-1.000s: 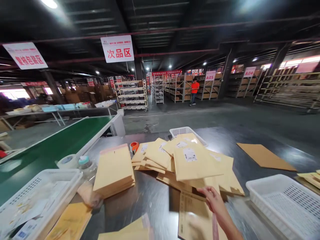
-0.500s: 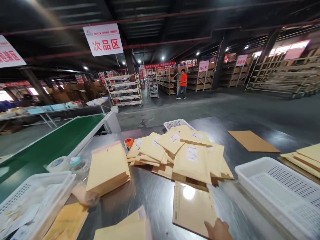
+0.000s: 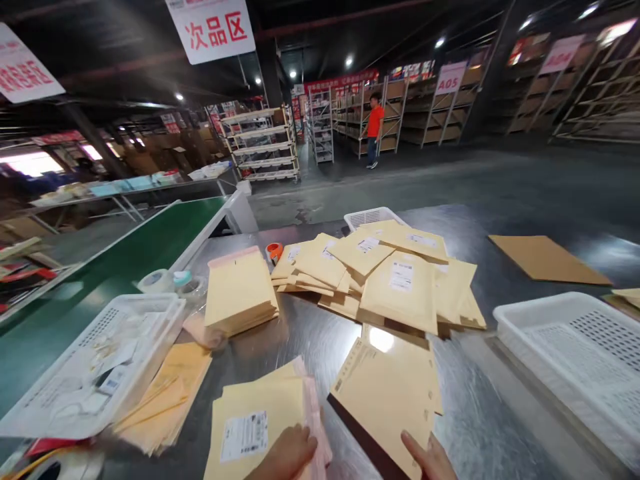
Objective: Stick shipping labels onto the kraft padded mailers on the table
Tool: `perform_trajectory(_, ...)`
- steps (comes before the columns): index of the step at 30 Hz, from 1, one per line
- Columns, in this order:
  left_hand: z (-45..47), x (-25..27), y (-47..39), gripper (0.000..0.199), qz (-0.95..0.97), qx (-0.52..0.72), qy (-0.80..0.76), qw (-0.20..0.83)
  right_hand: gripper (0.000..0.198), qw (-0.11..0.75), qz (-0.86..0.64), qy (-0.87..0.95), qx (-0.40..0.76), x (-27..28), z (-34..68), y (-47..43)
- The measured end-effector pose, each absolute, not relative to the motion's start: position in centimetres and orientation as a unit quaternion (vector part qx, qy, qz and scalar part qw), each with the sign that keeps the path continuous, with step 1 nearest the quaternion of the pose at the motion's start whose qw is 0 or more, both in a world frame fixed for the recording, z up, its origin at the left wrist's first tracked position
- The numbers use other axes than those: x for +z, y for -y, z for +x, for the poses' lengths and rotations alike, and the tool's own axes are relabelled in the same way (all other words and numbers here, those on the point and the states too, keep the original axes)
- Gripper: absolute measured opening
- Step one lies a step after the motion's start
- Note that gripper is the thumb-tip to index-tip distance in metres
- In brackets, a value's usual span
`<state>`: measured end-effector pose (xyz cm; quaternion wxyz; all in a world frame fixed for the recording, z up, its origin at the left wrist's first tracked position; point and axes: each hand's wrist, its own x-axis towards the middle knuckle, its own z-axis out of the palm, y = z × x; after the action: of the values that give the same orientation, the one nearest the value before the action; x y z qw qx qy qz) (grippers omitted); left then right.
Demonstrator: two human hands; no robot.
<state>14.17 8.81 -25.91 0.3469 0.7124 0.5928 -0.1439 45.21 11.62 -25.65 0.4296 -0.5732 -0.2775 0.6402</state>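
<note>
At the near edge, my left hand [image 3: 293, 450] is closed at the pink-lined flap edge of a padded envelope [image 3: 267, 400], which has a white shipping label on its front. Its fingers are curled over the edge, partly hiding it. My right hand [image 3: 431, 459] grips the near right corner of a flat brown cardboard piece [image 3: 380, 393] with small printed marks, one finger lying on top. That piece is tilted, its left edge raised off the metal table. Another similar brown piece [image 3: 436, 393] shows beneath it. Labelled padded envelopes [image 3: 400, 293] are heaped just beyond.
A stack of padded envelopes [image 3: 240, 287] stands left of the heap, near an orange tape roll [image 3: 274, 251]. White baskets stand left [image 3: 165, 307] and right [image 3: 520, 313]. A green conveyor [image 3: 150, 247] runs along the left. A person in orange [image 3: 375, 123] stands by the shelves.
My left hand has come into view on a labelled padded envelope. The cardboard piece in my right hand has turned and lifted, uncovering another below. The camera view has tilted down and turned left.
</note>
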Motion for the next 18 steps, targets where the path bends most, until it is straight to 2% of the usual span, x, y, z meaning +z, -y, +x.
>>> perform_trajectory(5, 14.0, -24.9, -8.3, 0.039, 0.691, -0.094, -0.626, 0.349, 0.077, 0.364, -0.478, 0.324, 0.731, -25.5, 43.3, -10.8)
perform_trajectory(12, 14.8, -22.7, -9.0, 0.034, 0.636, -0.026, -0.665, 0.391, 0.057, 0.251, -0.38, 0.367, 0.811, -24.1, 44.6, -12.4)
perform_trajectory(16, 16.8, -21.0, -9.1, 0.029, 0.627, 0.005, -0.652, 0.426, 0.06, 0.199, -0.343, 0.436, 0.808, -23.9, 42.3, -13.0)
perform_trajectory(18, 18.2, -19.8, -9.1, 0.028, 0.628, 0.02, -0.643, 0.438, 0.058, 0.188, -0.351, 0.518, 0.757, -23.8, 39.9, -13.0)
